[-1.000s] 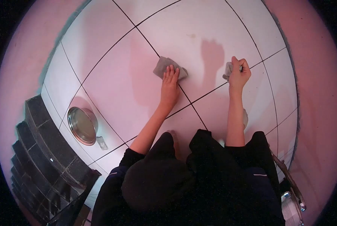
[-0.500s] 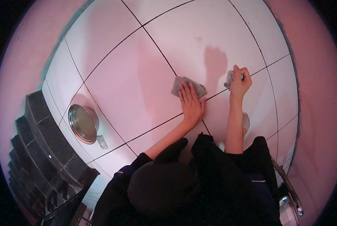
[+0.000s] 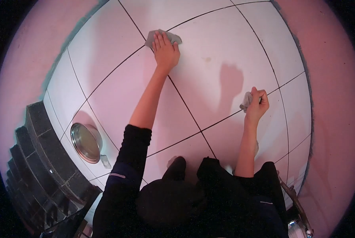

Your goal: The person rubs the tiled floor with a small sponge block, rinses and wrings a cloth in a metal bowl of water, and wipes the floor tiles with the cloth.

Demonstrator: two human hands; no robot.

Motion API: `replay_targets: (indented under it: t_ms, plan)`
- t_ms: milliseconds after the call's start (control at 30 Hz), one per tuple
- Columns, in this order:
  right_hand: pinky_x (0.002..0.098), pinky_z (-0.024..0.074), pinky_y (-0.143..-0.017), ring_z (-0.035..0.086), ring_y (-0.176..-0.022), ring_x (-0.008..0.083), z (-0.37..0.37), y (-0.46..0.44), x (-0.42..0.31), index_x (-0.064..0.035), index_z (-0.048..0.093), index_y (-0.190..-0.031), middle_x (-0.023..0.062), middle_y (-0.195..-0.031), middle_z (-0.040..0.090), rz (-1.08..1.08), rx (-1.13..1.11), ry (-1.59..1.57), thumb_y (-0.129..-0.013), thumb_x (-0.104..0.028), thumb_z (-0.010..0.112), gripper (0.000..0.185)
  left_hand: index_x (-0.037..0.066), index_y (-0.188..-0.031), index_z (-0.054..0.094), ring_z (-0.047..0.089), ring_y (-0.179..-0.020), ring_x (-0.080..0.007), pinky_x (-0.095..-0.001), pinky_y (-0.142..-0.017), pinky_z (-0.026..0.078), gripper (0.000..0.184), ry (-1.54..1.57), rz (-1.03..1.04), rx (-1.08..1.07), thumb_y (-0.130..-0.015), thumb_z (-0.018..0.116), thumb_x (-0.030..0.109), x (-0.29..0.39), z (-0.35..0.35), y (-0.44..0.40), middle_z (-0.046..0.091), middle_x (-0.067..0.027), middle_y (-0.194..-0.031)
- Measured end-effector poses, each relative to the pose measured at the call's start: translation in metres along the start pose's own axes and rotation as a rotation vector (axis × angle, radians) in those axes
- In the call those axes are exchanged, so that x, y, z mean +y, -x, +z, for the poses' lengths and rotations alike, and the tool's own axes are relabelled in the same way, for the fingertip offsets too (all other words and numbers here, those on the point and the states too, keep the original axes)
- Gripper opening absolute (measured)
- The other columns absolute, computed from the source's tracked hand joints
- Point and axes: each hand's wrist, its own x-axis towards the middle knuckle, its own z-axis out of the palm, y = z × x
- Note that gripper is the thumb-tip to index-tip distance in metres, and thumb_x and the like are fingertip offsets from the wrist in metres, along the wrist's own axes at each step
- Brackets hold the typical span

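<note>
My left hand lies flat with fingers stretched out on a grey cloth, pressing it against the white tiled floor where grout lines cross. The cloth shows beyond the fingertips and beside the thumb. My right hand is closed in a fist around a crumpled grey cloth, which sticks out on its left side. It is held near a grout line, with its shadow on the tiles. Whether this fist touches the floor I cannot tell.
A round metal pot with cloudy liquid stands at the left, a small pale scrap beside it. Dark tiled steps lie at lower left. Pink walls border the floor. My dark shoe is below.
My left hand has slid the cloth forward and to the left across the tiles, the arm now stretched out. My right fist keeps its cloth, a little lower in view.
</note>
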Motion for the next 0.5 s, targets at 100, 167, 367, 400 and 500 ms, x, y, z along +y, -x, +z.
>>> replay_targets:
  t_ms: [100,167,367,400,500]
  plan:
    - [0.0208,0.0300,-0.056,0.031,-0.061,0.0045,-0.002,0.000,-0.008,-0.0100,0.037,-0.063,-0.0066,-0.062,0.037,0.088,0.015,-0.064,-0.085,-0.005,0.064,0.035,-0.005,-0.142,0.023,0.012,-0.142,-0.0353,-0.0456,-0.114,0.011,0.065,0.014,0.101,-0.065,-0.091,0.041,0.033,0.002,0.008,-0.032,0.015,-0.0231,-0.151]
    - [0.0205,0.0301,-0.057,0.032,-0.062,0.0050,-0.004,-0.001,-0.008,-0.0100,0.037,-0.064,-0.0060,-0.063,0.038,0.071,0.037,-0.042,-0.085,-0.006,0.064,0.035,-0.002,-0.143,0.024,0.013,-0.142,-0.0332,-0.0447,-0.114,0.011,0.065,0.022,0.175,-0.091,-0.091,0.041,0.033,0.003,0.014,-0.048,0.016,-0.0206,-0.152]
    - [0.0225,0.0313,-0.059,0.034,-0.063,0.0058,-0.019,-0.007,0.004,-0.0098,0.038,-0.063,-0.0046,-0.065,0.040,0.090,0.088,-0.047,-0.087,-0.006,0.060,0.032,0.003,-0.143,0.026,0.013,-0.142,-0.0279,-0.0413,-0.115,0.012,0.063,-0.031,0.397,-0.177,-0.091,0.040,0.033,0.036,0.039,-0.090,0.016,-0.0156,-0.153]
    - [0.0225,0.0313,-0.059,0.034,-0.063,0.0058,-0.021,-0.009,0.003,-0.0098,0.038,-0.063,-0.0046,-0.065,0.040,0.091,0.097,-0.045,-0.087,-0.006,0.060,0.032,0.003,-0.143,0.026,0.014,-0.142,-0.0272,-0.0406,-0.115,0.012,0.062,-0.042,0.421,-0.191,-0.090,0.040,0.033,0.047,0.046,-0.100,0.016,-0.0152,-0.153]
    - [0.0226,0.0309,-0.058,0.034,-0.062,0.0058,-0.029,-0.014,0.000,-0.0097,0.038,-0.063,-0.0046,-0.065,0.039,0.092,0.158,-0.013,-0.087,-0.006,0.059,0.032,0.003,-0.143,0.026,0.014,-0.142,-0.0257,-0.0395,-0.116,0.012,0.063,-0.041,0.481,-0.228,-0.090,0.039,0.033,0.081,0.064,-0.126,0.017,-0.0142,-0.153]
